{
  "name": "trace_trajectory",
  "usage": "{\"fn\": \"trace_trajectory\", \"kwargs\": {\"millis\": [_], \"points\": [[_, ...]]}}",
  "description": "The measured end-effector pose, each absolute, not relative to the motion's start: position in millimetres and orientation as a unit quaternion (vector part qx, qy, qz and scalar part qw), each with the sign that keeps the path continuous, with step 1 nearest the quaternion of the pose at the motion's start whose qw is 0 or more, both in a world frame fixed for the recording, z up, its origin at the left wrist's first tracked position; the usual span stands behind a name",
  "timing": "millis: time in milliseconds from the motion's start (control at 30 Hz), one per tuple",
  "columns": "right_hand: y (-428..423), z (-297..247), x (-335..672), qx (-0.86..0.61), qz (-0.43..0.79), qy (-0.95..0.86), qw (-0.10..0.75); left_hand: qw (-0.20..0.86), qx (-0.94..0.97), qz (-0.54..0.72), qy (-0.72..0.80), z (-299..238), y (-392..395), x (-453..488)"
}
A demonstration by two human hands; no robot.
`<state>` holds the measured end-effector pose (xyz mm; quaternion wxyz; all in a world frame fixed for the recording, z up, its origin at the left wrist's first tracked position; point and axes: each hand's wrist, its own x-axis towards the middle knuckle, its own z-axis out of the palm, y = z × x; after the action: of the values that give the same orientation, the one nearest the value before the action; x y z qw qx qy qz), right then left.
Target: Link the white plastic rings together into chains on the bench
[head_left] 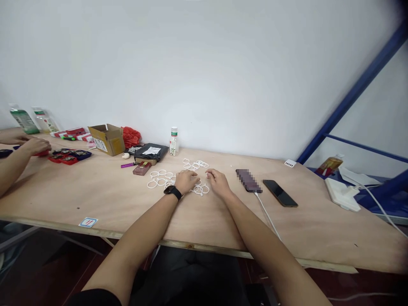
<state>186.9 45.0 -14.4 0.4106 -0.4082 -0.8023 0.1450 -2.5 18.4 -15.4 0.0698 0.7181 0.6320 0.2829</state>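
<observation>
White plastic rings [152, 183], each with a small tab, lie in loose groups on the wooden table. My left hand [186, 181], with a black watch on its wrist, is over some of these rings. Its fingers are bent and closed together at the tips, and what they hold, if anything, is hidden. Just to the right, my right hand [217, 182] is curled in a pinch. Too little shows between its thumb and fingers to name anything there. A small gap separates the two hands, with rings below and behind them.
Right of my hands lie a phone on a white cable [266, 212] and a black phone [279, 193]. A bottle [174, 142], a dark red box [142, 168], a black package [151, 151] and a cardboard box [108, 140] stand leftward. Another person's hands [35, 145] work at far left.
</observation>
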Motion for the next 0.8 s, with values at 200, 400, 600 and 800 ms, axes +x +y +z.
{"fn": "trace_trajectory", "kwargs": {"millis": [200,400,600,800], "points": [[44,-16,188,-0.382,0.131,-0.831,0.381,0.055,0.672,0.274,0.686,-6,29,-13],[39,-17,186,-0.376,0.126,-0.853,0.340,0.046,0.653,0.185,0.733,9,79,-30],[38,-18,189,-0.396,0.140,-0.839,0.347,0.078,0.705,0.058,0.702,1,118,-30],[44,-20,190,-0.419,0.165,-0.826,0.339,0.066,0.746,0.067,0.659,-14,112,-23]]}}
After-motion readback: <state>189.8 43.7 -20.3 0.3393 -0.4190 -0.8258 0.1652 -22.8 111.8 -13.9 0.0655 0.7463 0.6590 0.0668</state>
